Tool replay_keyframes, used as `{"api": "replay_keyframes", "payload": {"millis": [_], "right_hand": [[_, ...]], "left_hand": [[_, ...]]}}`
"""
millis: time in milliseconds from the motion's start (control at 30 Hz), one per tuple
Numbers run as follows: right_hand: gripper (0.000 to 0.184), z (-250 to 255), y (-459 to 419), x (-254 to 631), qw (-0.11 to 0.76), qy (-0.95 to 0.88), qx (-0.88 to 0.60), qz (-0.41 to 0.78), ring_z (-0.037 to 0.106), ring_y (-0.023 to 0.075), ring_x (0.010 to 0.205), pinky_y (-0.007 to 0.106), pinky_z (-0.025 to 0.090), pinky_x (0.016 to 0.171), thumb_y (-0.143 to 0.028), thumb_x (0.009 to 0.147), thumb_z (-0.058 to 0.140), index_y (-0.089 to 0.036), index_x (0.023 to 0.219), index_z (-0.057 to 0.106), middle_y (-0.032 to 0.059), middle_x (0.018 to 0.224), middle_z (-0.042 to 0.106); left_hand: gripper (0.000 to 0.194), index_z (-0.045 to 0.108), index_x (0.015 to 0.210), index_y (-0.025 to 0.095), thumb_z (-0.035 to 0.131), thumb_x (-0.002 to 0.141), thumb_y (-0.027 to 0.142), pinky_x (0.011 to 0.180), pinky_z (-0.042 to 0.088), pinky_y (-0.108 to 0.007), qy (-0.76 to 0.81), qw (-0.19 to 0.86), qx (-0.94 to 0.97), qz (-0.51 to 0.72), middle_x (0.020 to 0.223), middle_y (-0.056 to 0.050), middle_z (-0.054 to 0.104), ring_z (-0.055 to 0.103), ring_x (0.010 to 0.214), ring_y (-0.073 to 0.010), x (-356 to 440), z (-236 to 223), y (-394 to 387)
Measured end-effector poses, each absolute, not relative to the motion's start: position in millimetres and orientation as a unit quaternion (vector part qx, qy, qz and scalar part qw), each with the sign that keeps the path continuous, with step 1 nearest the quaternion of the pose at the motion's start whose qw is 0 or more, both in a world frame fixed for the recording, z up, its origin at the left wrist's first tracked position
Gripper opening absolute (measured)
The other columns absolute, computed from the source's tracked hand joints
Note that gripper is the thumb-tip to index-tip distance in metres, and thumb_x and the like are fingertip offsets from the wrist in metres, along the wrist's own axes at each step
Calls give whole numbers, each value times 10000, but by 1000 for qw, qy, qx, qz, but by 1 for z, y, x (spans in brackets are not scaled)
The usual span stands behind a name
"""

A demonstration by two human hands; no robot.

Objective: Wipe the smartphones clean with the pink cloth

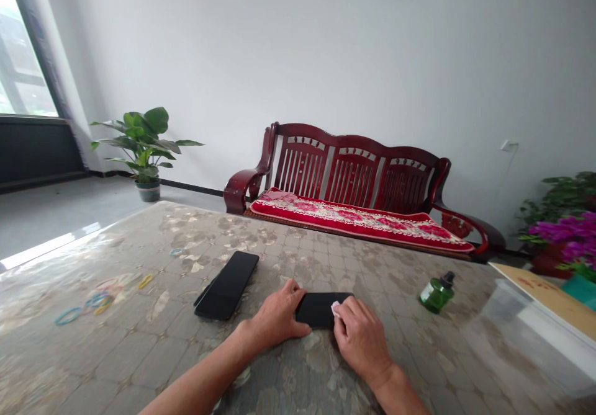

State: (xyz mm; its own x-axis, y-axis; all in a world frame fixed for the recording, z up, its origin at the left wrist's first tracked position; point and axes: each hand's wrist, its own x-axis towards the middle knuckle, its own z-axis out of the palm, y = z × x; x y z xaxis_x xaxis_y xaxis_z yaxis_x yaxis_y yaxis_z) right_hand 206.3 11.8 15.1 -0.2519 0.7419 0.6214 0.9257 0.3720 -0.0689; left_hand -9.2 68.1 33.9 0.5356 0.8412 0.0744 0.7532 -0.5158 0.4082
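Letting in daylight, a window point(23, 55) stands at the far left of the room. A leafy plant point(147, 189) in a dark pot sits on the floor near the wall, just past the worktop point(153, 353) with its patterned cover. Toward that end of the worktop lie a few coloured bands: a blue one point(67, 316) nearest me, some overlapping loops beside it, a yellow one point(145, 281) a little apart, and a pale blue one point(176, 252) farther back. Next comes a larger black slab point(228, 285), lying flat and slanted, with nobody's fingers on it.

To its right, the person's left hand point(280, 312) is curved around the left end of a smaller black phone point(315, 311), thumb at the near edge and fingers at the far one. That phone lies crosswise on the worktop, right between the two hands. The right hand point(362, 335) is bunched over its other end, pinching a small white wad point(335, 308) against the dark screen. Behind them, against the wall, a carved red-brown bench point(356, 176) carries a red floral seat cover point(367, 219).

Well apart from the right hand, a green bottle point(436, 294) with a black top stands upright. Last, at the far right, I see a translucent box point(516, 325) with a tan board point(552, 297) on top, and purple flowers point(575, 235) beyond.
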Motion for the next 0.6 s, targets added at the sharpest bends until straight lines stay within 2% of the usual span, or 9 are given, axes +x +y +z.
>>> {"api": "replay_keyframes", "payload": {"millis": [600], "right_hand": [[144,22,7,198,278,-808,-502,-132,520,179,764,306,328,705,-125,904,534,-225,852,623,14,792,586]], "left_hand": [[503,603,1153,214,718,686,362,875,500,-288,458,173,862,134,1196,-75,553,640,999,-253,-10,33,68]]}}
